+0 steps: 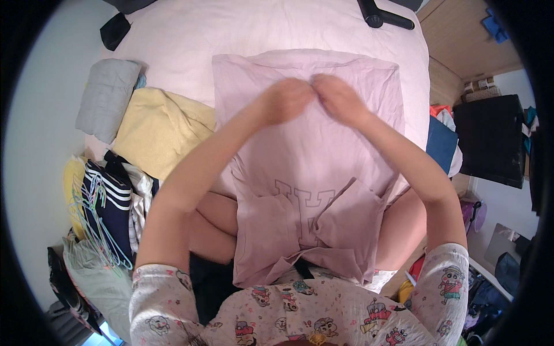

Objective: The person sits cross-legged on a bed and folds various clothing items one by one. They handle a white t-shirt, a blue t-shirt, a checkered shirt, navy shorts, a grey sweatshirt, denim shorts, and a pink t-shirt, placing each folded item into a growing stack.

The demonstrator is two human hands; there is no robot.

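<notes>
A pink T-shirt [342, 151] with outlined lettering lies spread over the bed and across my crossed legs. Its hem is at the far side, and both sleeves are turned inward over the print near me. My left hand [288, 100] and my right hand [339, 98] meet above the upper middle of the shirt, a little below the hem. Both are blurred, with curled fingers. Whether either one pinches the cloth cannot be made out.
Left of the shirt lie a yellow cloth [160, 125], a folded grey cloth [108, 97], plastic hangers [97, 216] and a navy garment with white stripes [114, 190]. A black device [381, 17] rests on the bed's far right; a black box [489, 138] stands beyond the right edge.
</notes>
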